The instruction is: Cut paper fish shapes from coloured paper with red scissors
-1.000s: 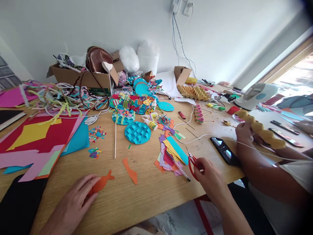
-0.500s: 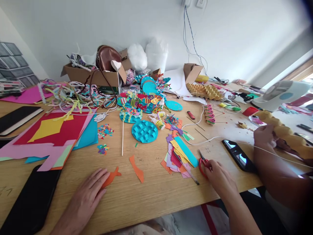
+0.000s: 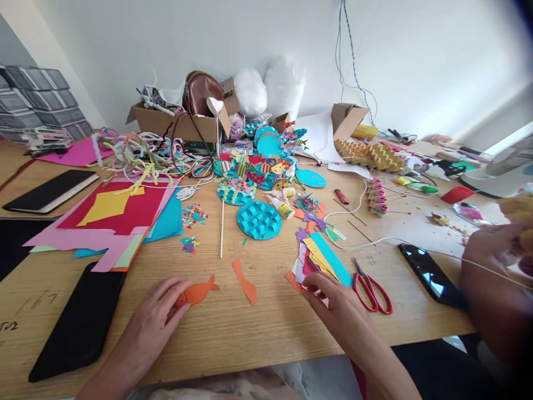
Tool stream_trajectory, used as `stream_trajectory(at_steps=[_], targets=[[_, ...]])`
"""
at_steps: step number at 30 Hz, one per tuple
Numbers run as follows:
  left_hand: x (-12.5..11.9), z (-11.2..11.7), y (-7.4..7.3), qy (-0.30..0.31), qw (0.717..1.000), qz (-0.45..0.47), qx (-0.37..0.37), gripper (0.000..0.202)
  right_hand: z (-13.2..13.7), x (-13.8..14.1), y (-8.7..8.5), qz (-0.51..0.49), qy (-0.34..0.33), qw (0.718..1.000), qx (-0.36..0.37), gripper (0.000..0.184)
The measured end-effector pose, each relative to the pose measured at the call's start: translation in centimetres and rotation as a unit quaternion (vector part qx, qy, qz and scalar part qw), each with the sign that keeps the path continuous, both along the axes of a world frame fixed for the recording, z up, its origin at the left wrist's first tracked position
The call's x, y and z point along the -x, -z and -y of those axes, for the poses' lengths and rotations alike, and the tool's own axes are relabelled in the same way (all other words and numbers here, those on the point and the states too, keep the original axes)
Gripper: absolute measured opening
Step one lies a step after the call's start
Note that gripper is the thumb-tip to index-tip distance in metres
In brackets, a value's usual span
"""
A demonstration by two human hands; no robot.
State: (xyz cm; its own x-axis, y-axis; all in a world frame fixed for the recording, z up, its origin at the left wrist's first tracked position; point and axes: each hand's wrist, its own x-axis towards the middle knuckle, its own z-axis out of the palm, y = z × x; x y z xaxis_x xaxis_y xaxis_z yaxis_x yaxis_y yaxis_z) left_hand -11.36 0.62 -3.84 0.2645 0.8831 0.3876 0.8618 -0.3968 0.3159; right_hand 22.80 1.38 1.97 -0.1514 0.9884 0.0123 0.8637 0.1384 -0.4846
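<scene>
An orange paper fish (image 3: 202, 291) with a drawn eye and gill line lies on the table. My left hand (image 3: 160, 308) holds it by the head end, fingers above and thumb below. My right hand (image 3: 333, 305) is curled over the near end of a pile of coloured paper scraps (image 3: 318, 253). A dark pen (image 3: 313, 264) shows only its end there; my hand covers the rest, so what the fingertips grip is hidden. Red-handled scissors (image 3: 370, 289) lie beside my right wrist, untouched. Between my hands is an orange paper offcut (image 3: 245, 283).
A scalloped blue paper disc (image 3: 259, 220) and a white stick (image 3: 221, 230) lie ahead. Coloured sheets (image 3: 104, 214) and a black phone-like slab (image 3: 79, 322) are at left. At right are a phone (image 3: 428, 275), a white cable (image 3: 353, 244) and another person's hand (image 3: 495, 255).
My right hand has let go of the scissors and moved left onto the paper scraps. My left fingers have drawn back, showing more of the fish. The view has shifted slightly.
</scene>
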Motion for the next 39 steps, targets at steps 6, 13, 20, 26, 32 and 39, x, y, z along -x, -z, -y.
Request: stream_trajectory(at_steps=[6,13,20,26,32,39], targets=[[-1.7,0.0,-1.9,0.077,0.994,0.023,-0.075,0.026,0.2,-2.8,0.7,0.063,0.148,0.987,0.006,0.014],[-4.6,-0.7,-4.1,0.138,0.985,0.074,-0.077,0.022,1.6,-6.1,2.6,0.137,0.196,0.971,0.008,0.018],[-6.2,-2.0,-5.3,0.16,0.978,0.129,-0.035,0.021,1.3,-5.3,2.7,0.142,0.187,0.969,0.077,0.01],[-6.6,-2.4,-5.0,0.154,0.979,0.129,-0.038,0.024,1.1,-4.6,2.8,0.142,0.183,0.969,0.087,0.013],[-6.1,-3.0,-3.8,0.159,0.982,0.087,-0.062,0.024,1.1,-3.6,1.8,0.079,0.146,0.985,0.044,0.011],[-8.7,-2.9,-2.7,0.218,0.975,-0.031,0.041,0.034,-0.5,2.2,1.0,0.001,0.068,0.995,0.076,0.02]])
